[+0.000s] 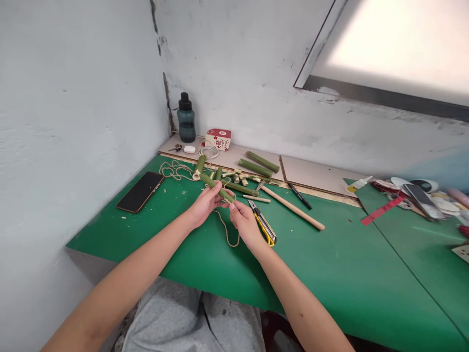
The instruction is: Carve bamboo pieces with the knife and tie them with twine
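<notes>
My left hand (203, 206) is closed around a green bamboo piece (208, 180), thumb on top, above the green tabletop. At the near end of that piece, the fingers of my right hand (246, 223) are pinched against it. A thin loop of twine (223, 226) hangs below, between the two hands; where it is attached is hidden. Just right of my right hand lies a yellow utility knife (264, 225) with its blade showing. Beyond my hands are a short bamboo tube (200, 164), a longer bamboo length (242, 188) and several small cut bamboo pieces (237, 177).
A hammer (293, 207), a black marker (299, 195) and a thin wooden stick (257, 199) lie to the right. A phone (140, 192) rests at left, near tangled twine (175, 169). Behind stand a bottle (186, 120) and a red-and-white box (219, 140). Clutter surrounds a glue bottle (359, 184).
</notes>
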Motion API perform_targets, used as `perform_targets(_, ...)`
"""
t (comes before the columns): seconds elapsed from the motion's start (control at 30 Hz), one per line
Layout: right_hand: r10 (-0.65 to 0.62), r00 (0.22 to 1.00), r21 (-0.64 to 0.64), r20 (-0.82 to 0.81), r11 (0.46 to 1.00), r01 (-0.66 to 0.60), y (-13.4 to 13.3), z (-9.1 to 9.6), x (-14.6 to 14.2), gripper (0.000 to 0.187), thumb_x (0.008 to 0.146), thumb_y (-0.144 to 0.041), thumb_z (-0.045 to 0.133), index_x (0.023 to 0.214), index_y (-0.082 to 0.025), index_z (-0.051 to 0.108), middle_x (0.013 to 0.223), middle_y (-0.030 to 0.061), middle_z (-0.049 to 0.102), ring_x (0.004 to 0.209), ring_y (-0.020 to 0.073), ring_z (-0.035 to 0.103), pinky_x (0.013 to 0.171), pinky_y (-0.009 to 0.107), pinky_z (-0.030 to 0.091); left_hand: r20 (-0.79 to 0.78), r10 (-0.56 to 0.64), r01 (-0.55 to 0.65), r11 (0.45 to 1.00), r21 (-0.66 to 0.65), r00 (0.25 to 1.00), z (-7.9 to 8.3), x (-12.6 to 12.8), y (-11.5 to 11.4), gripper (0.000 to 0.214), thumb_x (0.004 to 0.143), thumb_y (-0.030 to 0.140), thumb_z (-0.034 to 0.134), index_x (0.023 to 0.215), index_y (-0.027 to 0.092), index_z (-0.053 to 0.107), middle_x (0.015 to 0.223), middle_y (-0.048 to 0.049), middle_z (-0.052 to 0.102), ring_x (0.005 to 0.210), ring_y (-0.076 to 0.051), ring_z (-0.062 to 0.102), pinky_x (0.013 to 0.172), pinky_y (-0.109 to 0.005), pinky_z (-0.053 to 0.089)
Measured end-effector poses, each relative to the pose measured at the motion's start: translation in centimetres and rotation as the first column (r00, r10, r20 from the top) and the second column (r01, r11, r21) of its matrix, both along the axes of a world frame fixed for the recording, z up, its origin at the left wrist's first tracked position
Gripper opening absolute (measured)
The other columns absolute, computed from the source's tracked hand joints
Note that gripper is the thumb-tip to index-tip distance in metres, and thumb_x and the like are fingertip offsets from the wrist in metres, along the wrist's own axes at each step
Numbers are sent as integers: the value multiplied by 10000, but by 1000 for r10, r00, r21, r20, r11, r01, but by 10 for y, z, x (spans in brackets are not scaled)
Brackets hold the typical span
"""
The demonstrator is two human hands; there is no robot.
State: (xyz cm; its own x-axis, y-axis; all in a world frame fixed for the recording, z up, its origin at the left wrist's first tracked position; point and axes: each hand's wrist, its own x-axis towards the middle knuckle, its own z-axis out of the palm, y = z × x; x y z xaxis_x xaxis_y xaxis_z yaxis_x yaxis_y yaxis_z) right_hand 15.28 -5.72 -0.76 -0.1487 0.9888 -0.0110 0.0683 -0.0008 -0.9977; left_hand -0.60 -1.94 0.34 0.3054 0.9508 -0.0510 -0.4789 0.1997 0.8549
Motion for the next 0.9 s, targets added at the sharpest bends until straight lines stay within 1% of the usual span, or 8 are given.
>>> perform_targets(0.1,-59,998,-6,1,998,59,1,-1,6,442,891,-647,605,868,-215,700,585,-55,355,538,126,284,507,280,220,-87,52,-54,998,-22,995,-2,-1,2,473,837,574,782,1028,214,542,975,-47,765,802,-164,712,608,-236,443)
perform_targets(0.23,-124,992,-11,-17,992,124,3,-4,9,343,876,-514,615,962,-218,766,602,-43,405,544,132,326,507,276,256,-100,20,-23,999,-30,995,-3,0,2,486,812,570,799,994,197,547,930,-41,744,626,-109,643,507,-217,386)
perform_targets(0.4,-156,987,8,-43,988,157,5,1,9,299,791,-418,692,990,-227,808,729,-5,571,603,139,478,546,287,398,-105,29,-31,999,-15,994,-2,0,2,504,703,421,912,964,176,558,890,-16,722,656,-111,685,584,-225,498)
perform_targets(0.47,-175,983,3,-61,985,175,5,3,9,330,772,-414,721,1033,-229,802,790,8,635,647,146,534,572,289,437,-103,39,-41,999,-13,994,-1,-1,2,509,686,373,925,980,174,561,922,-17,729,684,-115,705,616,-227,523)
perform_targets(0.57,-215,968,-33,-125,976,213,6,5,11,412,718,-405,807,1088,-227,771,789,6,695,685,159,596,604,291,467,-92,25,-26,1000,-11,995,0,-1,1,494,699,339,918,1001,174,565,970,-26,741,702,-115,716,632,-229,538)
perform_targets(0.7,-249,949,-76,-193,968,239,6,5,13,395,652,-406,887,966,-220,737,731,4,719,639,157,617,617,301,488,-81,-21,20,1000,-11,996,0,-1,0,500,711,305,917,1027,179,551,1031,-54,767,742,-128,736,660,-236,551)
perform_targets(0.83,-255,947,-69,-196,967,246,7,6,13,308,638,-414,911,752,-215,706,655,-9,667,605,141,581,596,290,472,-80,-61,60,998,-11,995,-2,-1,-2,541,701,265,929,1057,188,528,1071,-81,788,774,-140,751,710,-254,565)
perform_targets(0.9,-250,948,-66,-199,968,242,7,6,14,291,635,-410,917,705,-212,717,636,-13,643,605,133,556,588,283,463,-76,-65,64,998,-14,995,-2,-1,-2,558,700,262,933,1075,187,527,1062,-85,793,776,-143,753,716,-257,565)
